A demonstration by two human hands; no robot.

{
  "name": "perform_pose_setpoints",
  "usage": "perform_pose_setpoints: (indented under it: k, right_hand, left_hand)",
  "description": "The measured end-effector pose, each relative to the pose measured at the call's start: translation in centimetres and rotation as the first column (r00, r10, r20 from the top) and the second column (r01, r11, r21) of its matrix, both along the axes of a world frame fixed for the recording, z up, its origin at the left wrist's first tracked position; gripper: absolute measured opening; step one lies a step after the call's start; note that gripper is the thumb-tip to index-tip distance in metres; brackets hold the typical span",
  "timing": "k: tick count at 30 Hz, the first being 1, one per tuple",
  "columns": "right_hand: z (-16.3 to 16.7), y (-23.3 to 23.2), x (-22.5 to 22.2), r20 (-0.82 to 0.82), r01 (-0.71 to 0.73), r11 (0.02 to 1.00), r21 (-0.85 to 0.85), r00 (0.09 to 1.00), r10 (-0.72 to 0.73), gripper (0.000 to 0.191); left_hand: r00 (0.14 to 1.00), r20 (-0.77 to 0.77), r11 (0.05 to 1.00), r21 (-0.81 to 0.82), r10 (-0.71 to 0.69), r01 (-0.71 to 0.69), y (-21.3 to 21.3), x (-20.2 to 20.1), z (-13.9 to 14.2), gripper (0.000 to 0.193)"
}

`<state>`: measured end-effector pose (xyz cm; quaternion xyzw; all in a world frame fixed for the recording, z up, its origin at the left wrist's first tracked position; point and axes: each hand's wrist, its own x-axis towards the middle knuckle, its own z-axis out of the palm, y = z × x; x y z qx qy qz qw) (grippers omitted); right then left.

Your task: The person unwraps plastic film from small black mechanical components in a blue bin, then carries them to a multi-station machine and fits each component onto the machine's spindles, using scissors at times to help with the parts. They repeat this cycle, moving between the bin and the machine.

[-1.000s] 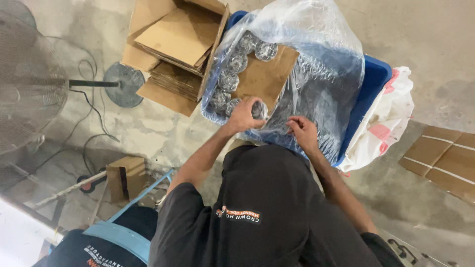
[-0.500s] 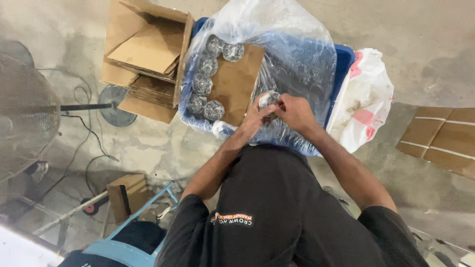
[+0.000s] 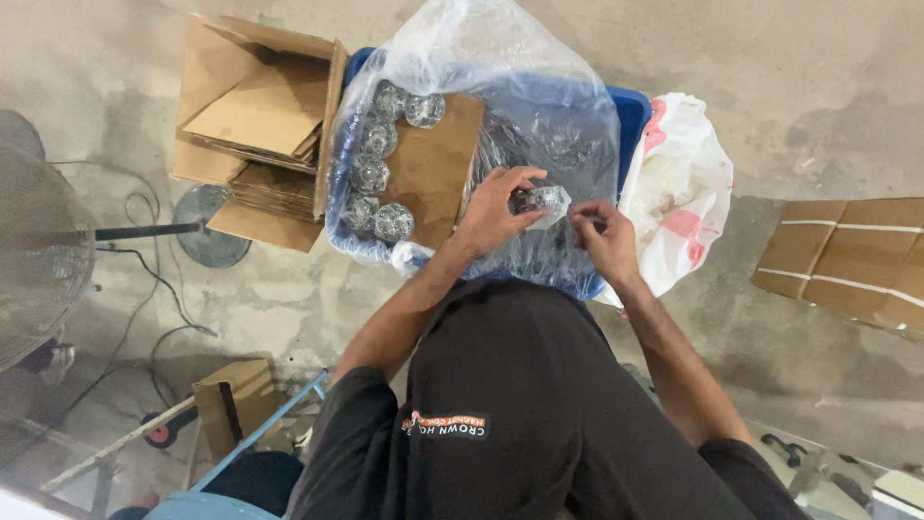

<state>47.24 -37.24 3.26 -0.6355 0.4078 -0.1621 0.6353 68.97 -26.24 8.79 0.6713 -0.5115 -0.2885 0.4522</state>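
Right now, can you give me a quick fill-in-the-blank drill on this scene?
1. The left hand holds a clear ____ piece.
2. The glass pieces lie in a row on a sheet of ____.
3. The plastic bag lines a ____ bin.

Missing words: glass; cardboard; blue

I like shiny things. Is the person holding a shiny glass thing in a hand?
Yes, the left hand holds a small clear glass piece over the plastic-lined blue bin.

The blue bin (image 3: pixel 630 106) is mostly hidden under the clear plastic bag (image 3: pixel 500 58), whose contents blur behind glare. The cardboard sheet (image 3: pixel 433 164) covers whatever lies beneath it. At the left edge, the fan (image 3: pixel 38 250) is cut off.
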Motion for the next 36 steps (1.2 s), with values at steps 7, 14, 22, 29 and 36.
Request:
perform_pose_setpoints:
  k: [7,14,22,29,36]
  right_hand:
    - [5.3,-2.1,1.8,-0.044,-0.366,0.912,-0.185,0.93,0.364,0.036]
    - [0.1,-2.6,-0.1,0.379,-0.149,0.788,0.597,0.918,-0.114,0.031]
    - [-4.0,0.5,-2.1,0.223,-0.064,0.394,0.917,0.901,-0.372,0.034]
    - [-4.1,-0.3,-2.2,0.09,-0.103,0.773,0.626,0.994,0.06,0.014]
    - [-8.2,0.6,-1.9,0.069,-0.033,0.937,0.348,0.998,0.009,0.01]
  left_hand:
    - [0.942,0.283,0.983,0.089,-0.181,0.162,-1.0,-1.9,2.3,0.064]
    - [0.832,-0.554,0.997,-0.071,-0.016,-0.028,0.6,-2.8,-1.0,0.048]
    - [0.341,-0.926,0.964,0.076,0.163,-0.255,0.6,-8.4,-11.6,0.019]
    - [0.646,-0.727,0.963,0.075,0.231,-0.26,-0.1,-8.1,-13.6,0.024]
    - [0.851,-0.519,0.997,0.066,0.076,-0.048,0.5,-6.0,-12.6,0.023]
